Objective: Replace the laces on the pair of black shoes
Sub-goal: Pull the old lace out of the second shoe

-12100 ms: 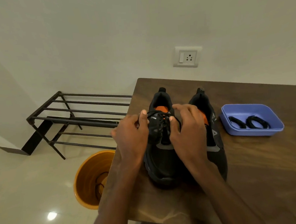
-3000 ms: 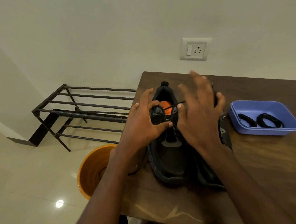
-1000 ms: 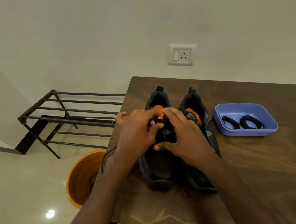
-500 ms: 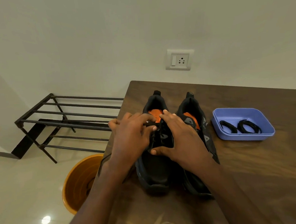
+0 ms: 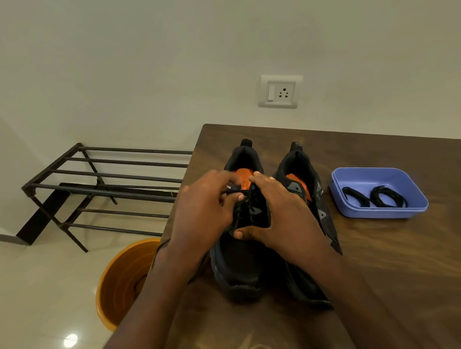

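Two black shoes are standing side by side, toes toward the camera, at the centre of the frame on the desk. Both hands are working over the left shoe, near its orange tongue. The left hand is curling its fingers and seems to be pinching the old lace near the top eyelets, though the exact grip is blurred. The right hand is lying over the shoe with fingers fairly straight, its thumb pressing on the vamp; judging by this, it is steadying the shoe while the other hand pulls the lace free. The right shoe is sitting just beside it, partly covered by the right wrist; I cannot tell whether it is laced.

At the right of the frame a blue tray is holding two coiled black laces, apart from each other, likely the replacements kept within reach. At the lower left, on the floor just beside the desk edge, an orange bucket is standing with something dark and thin inside, perhaps a discarded lace; that would explain its spot under the working hand. The task looks early.
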